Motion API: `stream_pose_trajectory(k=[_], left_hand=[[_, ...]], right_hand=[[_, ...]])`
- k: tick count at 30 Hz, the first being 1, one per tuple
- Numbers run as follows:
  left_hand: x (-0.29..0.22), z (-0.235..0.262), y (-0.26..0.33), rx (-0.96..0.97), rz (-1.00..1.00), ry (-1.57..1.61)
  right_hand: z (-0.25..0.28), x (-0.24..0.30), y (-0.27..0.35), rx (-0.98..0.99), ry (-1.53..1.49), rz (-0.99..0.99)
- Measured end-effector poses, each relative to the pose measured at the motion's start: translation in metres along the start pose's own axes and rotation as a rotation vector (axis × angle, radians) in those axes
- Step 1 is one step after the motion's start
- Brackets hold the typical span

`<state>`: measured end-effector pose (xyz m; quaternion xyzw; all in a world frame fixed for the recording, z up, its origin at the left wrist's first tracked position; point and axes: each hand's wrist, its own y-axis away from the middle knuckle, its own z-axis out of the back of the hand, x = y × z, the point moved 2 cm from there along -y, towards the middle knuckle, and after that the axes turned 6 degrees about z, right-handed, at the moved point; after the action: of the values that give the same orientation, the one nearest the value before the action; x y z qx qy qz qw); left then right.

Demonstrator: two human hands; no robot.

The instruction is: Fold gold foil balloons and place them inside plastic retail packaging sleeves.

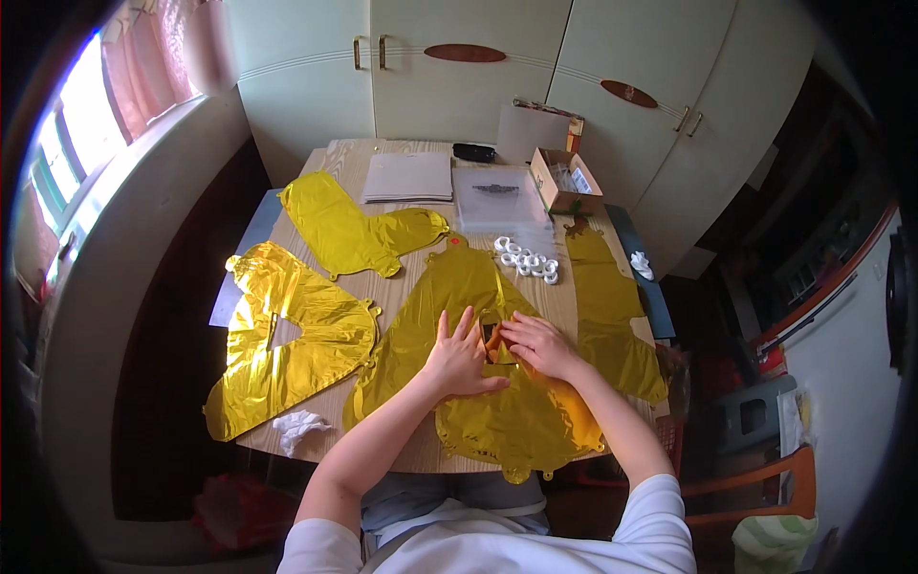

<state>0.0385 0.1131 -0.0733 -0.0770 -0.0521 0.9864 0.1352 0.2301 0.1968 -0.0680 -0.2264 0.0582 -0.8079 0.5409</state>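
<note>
Toward the near middle of the counter [349,163], resting both hands on a flat gold foil balloon [430,297]: spreading the left hand [457,362] wide, gripping nothing; laying the right hand [538,342], fingers partly spread, at the central opening [490,335], leaving any pinch impossible to tell. Probably weighing almost nothing, sliding and creasing easily, tearing if tugged; asking for light holding at the edge tabs [516,474].

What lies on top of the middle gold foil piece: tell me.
The left hand and right hand lie on the gold foil piece, beside its middle opening; the foil under them cannot be seen.
</note>
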Motion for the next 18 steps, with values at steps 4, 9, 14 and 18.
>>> stream_pose_trajectory(k=[4, 9, 14, 18], left_hand=[[-0.003, 0.010, 0.000, 0.090, 0.007, -0.031], [-0.001, 0.008, 0.001, 0.071, 0.026, -0.031], [-0.003, 0.014, 0.000, 0.144, 0.039, -0.086], [-0.003, 0.012, 0.000, 0.094, 0.033, -0.031]], right_hand=[[0.001, -0.011, -0.004, 0.060, 0.055, -0.016], [0.000, -0.014, -0.009, 0.175, 0.085, -0.054], [0.000, -0.012, -0.011, 0.166, 0.073, -0.060], [0.002, -0.019, -0.005, -0.004, -0.025, -0.056]])
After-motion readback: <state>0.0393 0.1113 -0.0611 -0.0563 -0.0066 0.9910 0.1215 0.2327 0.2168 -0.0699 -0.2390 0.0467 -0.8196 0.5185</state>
